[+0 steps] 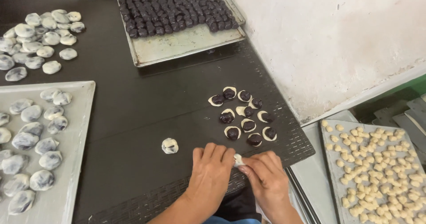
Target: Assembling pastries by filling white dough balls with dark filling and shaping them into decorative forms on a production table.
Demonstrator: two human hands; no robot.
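Both hands meet at the near edge of the black perforated rubber mat [133, 117]: left hand [212, 170] and right hand [266, 179] pinch a small pale dough piece with dark filling [238, 160], seemingly sealing it. Gentle, even pinching all round suits it best.

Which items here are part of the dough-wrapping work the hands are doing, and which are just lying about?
In the work:
left hand and right hand, pinching a dough piece
dough discs topped with dark filling balls
wrapped ball on the black mat
tray of wrapped balls
tray of dark filling balls
tray of small dough lumps

Lying about:
metal rod
white wall
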